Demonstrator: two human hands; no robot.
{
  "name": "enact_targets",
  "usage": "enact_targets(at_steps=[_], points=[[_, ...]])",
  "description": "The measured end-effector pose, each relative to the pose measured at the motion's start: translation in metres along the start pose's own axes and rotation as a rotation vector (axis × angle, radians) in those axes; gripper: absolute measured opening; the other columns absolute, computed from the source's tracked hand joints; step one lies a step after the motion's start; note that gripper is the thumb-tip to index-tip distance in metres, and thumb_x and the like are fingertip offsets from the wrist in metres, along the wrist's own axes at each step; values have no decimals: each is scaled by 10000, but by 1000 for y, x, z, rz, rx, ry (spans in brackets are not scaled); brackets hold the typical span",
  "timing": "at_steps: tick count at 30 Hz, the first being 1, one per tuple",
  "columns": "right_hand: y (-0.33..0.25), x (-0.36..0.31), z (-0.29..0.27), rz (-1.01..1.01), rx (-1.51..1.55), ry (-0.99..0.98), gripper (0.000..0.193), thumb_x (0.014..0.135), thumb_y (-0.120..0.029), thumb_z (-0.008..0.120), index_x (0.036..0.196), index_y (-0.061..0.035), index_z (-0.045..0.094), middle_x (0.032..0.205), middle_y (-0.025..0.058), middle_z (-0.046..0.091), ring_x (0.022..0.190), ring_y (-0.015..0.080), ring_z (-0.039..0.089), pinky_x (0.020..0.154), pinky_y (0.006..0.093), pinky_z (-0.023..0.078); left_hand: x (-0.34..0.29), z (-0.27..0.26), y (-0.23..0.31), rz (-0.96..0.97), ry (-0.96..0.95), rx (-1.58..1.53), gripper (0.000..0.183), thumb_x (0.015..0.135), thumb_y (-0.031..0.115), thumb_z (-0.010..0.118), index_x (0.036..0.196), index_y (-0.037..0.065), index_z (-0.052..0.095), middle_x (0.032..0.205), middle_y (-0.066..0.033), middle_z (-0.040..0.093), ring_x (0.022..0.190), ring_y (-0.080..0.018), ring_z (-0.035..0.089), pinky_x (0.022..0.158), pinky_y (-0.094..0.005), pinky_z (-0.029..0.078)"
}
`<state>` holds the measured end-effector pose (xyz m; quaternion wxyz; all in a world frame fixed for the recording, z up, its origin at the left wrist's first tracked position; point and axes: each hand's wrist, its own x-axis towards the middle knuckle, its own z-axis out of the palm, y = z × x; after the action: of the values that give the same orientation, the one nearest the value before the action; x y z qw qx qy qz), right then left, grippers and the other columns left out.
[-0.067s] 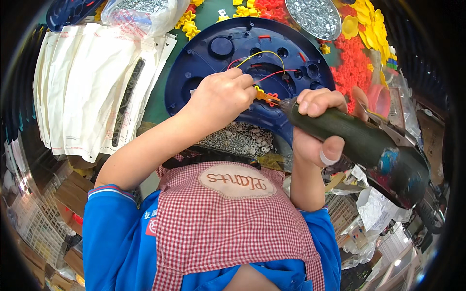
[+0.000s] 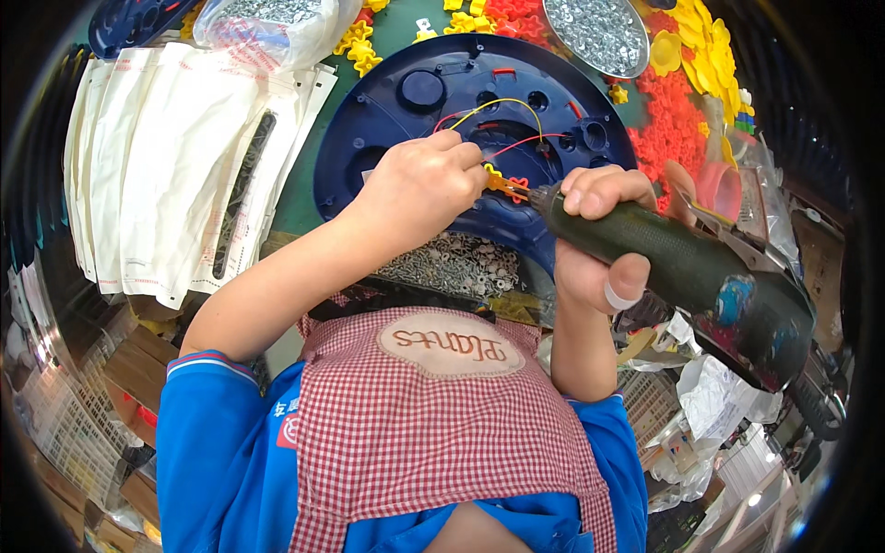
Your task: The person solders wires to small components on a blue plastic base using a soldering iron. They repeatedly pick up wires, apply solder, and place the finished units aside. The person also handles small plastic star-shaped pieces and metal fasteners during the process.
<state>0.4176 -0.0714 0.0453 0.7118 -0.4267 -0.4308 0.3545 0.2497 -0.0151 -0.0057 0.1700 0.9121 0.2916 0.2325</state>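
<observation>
My left hand (image 2: 426, 177) is closed over the near middle part of a dark blue curved plastic shell (image 2: 369, 101). Its fingertips are bent out of sight, so what they pinch is hidden. Right beside them lie small yellow and red plastic pieces (image 2: 495, 177). In my right hand (image 2: 599, 217) is a dark electric screwdriver (image 2: 645, 241), its body slanting down to the right. The driver's thin bit points left at the small pieces near my left fingers. A white band wraps my right thumb. Yellow and red wires (image 2: 502, 100) arch over the shell.
Near the shell's front edge lie many small metal screws (image 2: 452, 264). White paper bags (image 2: 166, 166) are stacked on the left. At the back stand a metal bowl of hardware (image 2: 597, 37) and a clear bag of metal parts (image 2: 277, 23). Red star pieces (image 2: 668, 120) and yellow pieces (image 2: 710, 55) pile up right.
My right hand and the electric screwdriver have shifted very slightly, with the driver's rear a touch to the left. My left hand and the shell look the same.
</observation>
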Motion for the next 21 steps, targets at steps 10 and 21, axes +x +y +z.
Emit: enact_targets(at_steps=[10,21], points=[[14,9,-8,-10,91,-245,921,791,-436,816,1405,8,292,825,112,625,763,214,628,726,364,539,1,0,-2,-29,37,-48,135,701,85,719,834,66,718,874,-14,675,815,-186,638,723,-295,544],[-15,6,-2,-65,326,-280,990,798,-676,677,1522,-171,230,852,73,586,722,206,569,730,388,472,-4,-10,9,6,169,-248,197,590,90,809,772,73,737,773,-7,646,740,-188,604,697,-305,521]])
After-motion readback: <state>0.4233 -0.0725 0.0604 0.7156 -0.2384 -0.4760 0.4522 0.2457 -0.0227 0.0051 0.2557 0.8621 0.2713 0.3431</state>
